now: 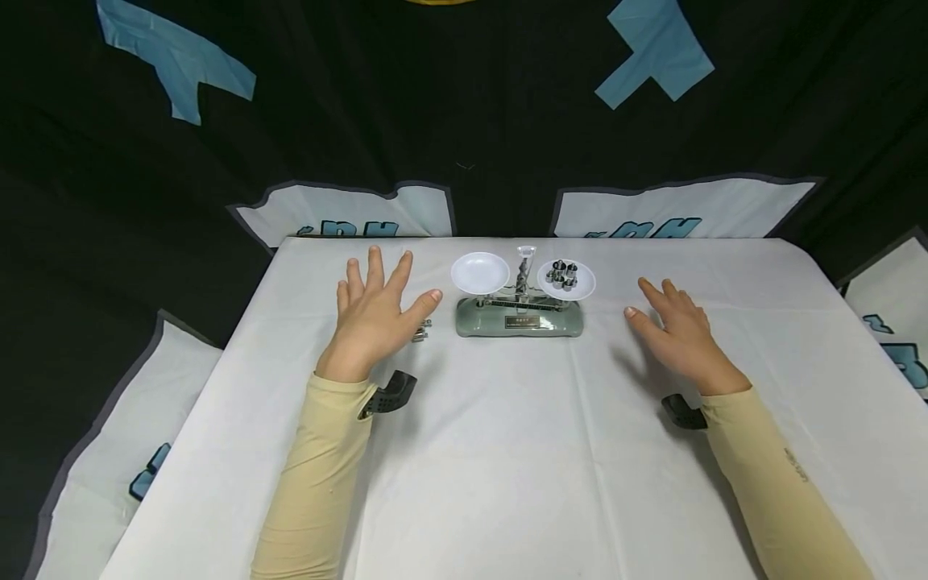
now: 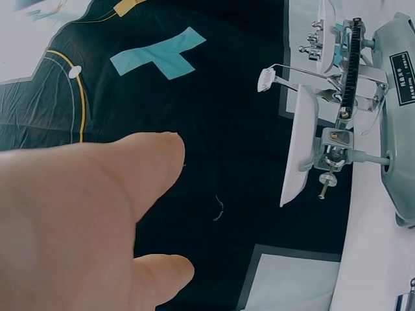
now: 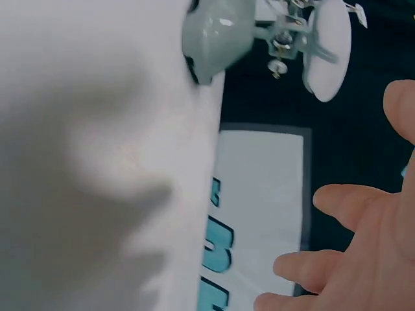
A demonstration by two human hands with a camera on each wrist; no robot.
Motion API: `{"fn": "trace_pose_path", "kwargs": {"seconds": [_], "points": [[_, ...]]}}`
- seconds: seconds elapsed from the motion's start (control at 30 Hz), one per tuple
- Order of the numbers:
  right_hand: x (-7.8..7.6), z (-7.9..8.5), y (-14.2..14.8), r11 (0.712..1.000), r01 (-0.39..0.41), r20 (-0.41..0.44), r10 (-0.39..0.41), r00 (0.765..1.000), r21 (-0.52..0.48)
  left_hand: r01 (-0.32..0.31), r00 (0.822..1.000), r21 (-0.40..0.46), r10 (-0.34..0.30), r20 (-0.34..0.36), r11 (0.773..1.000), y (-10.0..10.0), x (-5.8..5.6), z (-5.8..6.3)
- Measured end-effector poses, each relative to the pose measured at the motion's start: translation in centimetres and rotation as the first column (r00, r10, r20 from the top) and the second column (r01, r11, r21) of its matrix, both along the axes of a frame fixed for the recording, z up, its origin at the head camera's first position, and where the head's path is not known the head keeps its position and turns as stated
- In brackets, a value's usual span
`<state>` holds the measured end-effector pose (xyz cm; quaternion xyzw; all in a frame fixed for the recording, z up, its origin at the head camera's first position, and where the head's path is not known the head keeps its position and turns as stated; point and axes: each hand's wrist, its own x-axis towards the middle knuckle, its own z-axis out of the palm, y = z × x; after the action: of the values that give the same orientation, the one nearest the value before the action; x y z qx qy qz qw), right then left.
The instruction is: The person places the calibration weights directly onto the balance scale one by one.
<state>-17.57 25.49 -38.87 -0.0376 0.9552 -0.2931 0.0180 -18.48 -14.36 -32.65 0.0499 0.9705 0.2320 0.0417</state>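
Observation:
A balance scale with a grey-green base [image 1: 519,319] stands toward the far side of the table. Its left white pan [image 1: 480,273] shows a bare surface; several shiny metal weights [image 1: 562,275] stand on the right pan [image 1: 584,287]. My left hand [image 1: 375,318], fingers spread and straight, hovers left of the scale and holds nothing. Partly hidden behind its thumb are more small metal pieces [image 1: 421,331] on the cloth. Over to the right of the scale, my right hand [image 1: 676,332] is raised above the table with fingers extended, touching nothing. The left wrist view shows the scale's beam [image 2: 351,71] side-on.
White cloth covers the table [image 1: 493,483]. Behind it hangs a black curtain [image 1: 500,121] with blue tape pieces [image 1: 656,52] and white lettered panels [image 1: 355,211]. Each wrist wears a black camera mount, such as the left one [image 1: 393,392].

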Motion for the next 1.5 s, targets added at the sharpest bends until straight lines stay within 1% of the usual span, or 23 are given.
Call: {"fn": "trace_pose_path", "kwargs": {"seconds": [0.13,0.2,0.27,0.37,0.43,0.5,0.6,0.7,0.83,1.0,1.1,1.2,1.37,1.5], "points": [[-0.5,-0.7,-0.7,0.997,-0.012,0.09,0.02,0.996,-0.079,-0.003,1.0,0.006,0.003,-0.004,1.0,-0.1,0.1,0.1],[-0.8,-1.3,-1.1,0.993,-0.016,0.121,0.03,0.992,-0.119,-0.004,1.0,0.007,0.004,-0.009,1.0,-0.1,0.1,0.2],[-1.1,-1.9,-1.6,0.986,-0.036,0.14,0.059,0.988,-0.162,-0.001,1.0,0.013,0.001,-0.012,1.0,0.0,0.1,0.2],[-1.9,-3.2,-2.5,0.969,-0.091,0.102,0.116,0.988,-0.228,0.007,1.0,0.024,-0.006,-0.019,1.0,0.1,0.0,0.1],[-2.6,-3.8,-3.3,0.949,-0.139,0.068,0.164,0.984,-0.283,0.004,1.0,0.036,-0.003,-0.025,0.999,0.1,-0.1,0.1],[-3.2,-4.2,-4.0,0.931,-0.179,0.037,0.202,0.979,-0.319,-0.002,0.999,0.044,0.003,-0.032,0.999,0.0,-0.2,0.1],[-3.5,-4.4,-4.7,0.914,-0.201,0.033,0.227,0.973,-0.353,0.003,0.999,0.059,-0.001,-0.034,0.998,-0.1,-0.2,0.1],[-3.5,-4.6,-4.8,0.914,-0.194,0.034,0.22,0.975,-0.356,0.021,0.999,0.067,-0.019,-0.031,0.998,0.0,-0.3,0.0],[-3.6,-5.0,-5.0,0.909,-0.177,0.022,0.199,0.98,-0.376,0.019,1.0,0.072,-0.017,-0.026,0.997,0.0,-0.3,0.0],[-4.1,-5.4,-5.7,0.89,-0.134,-0.004,0.148,0.989,-0.436,0.022,1.0,0.085,-0.02,-0.022,0.996,-0.2,-0.3,0.0],[-4.3,-5.7,-6.0,0.875,-0.128,-0.022,0.133,0.991,-0.467,0.019,1.0,0.087,-0.019,-0.007,0.996,-0.4,-0.3,0.0],[-4.4,-5.9,-6.1,0.869,-0.115,-0.028,0.116,0.993,-0.481,0.014,1.0,0.084,-0.014,0.001,0.996,-0.5,-0.3,0.0],[-4.2,-6.1,-6.2,0.873,-0.076,-0.017,0.077,0.997,-0.482,0.012,1.0,0.088,-0.013,0.006,0.996,-0.6,-0.5,-0.2],[-4.0,-6.2,-6.4,0.873,-0.06,-0.024,0.055,0.998,-0.484,0.007,1.0,0.094,-0.008,0.009,0.996,-0.6,-0.7,-0.3]]}}
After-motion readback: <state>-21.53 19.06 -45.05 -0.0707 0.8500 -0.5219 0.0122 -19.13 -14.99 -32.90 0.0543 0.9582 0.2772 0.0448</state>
